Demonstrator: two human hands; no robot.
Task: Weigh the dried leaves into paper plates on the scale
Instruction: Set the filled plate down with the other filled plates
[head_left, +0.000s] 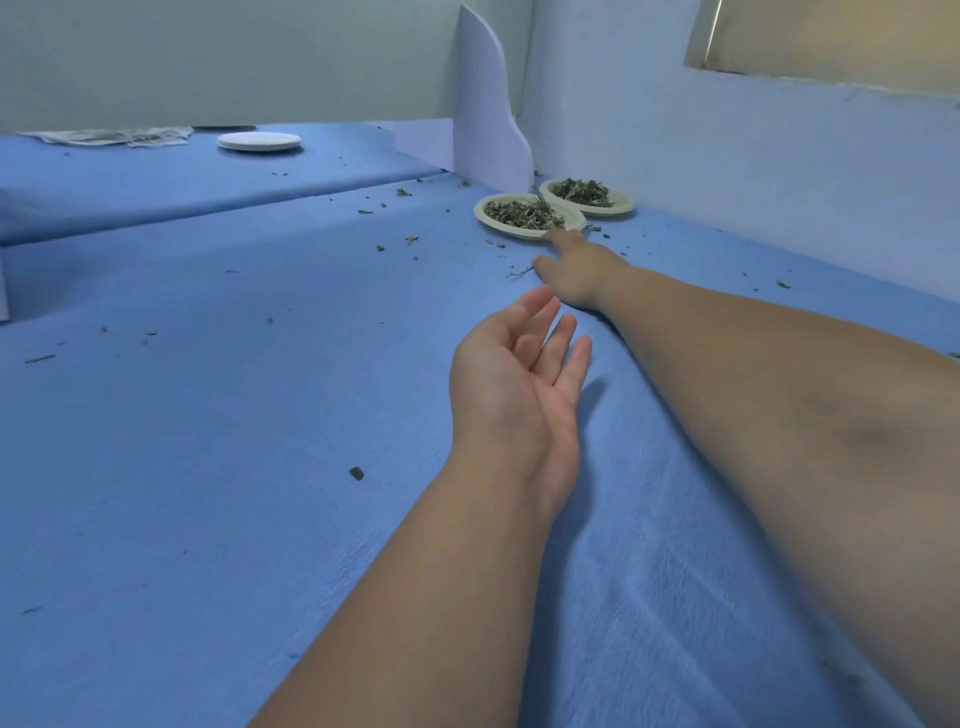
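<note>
Two paper plates of dried leaves stand at the far right of the blue cloth. The nearer plate (524, 227) partly overlaps the farther plate (618, 207). My right hand (582, 270) is stretched out, its fingertips touching the near rim of the nearer plate with straight fingers. Above the cloth in the middle, my left hand (514, 374) hovers palm up and empty, fingers relaxed. A stack of empty white plates (258, 141) sits at the far left. No scale is in view.
Loose leaf crumbs (410, 239) are scattered over the blue cloth (208, 467). A white curved divider (488, 104) stands behind the plates against the wall (727, 156). A newspaper with leaves (114, 136) lies at the far left corner.
</note>
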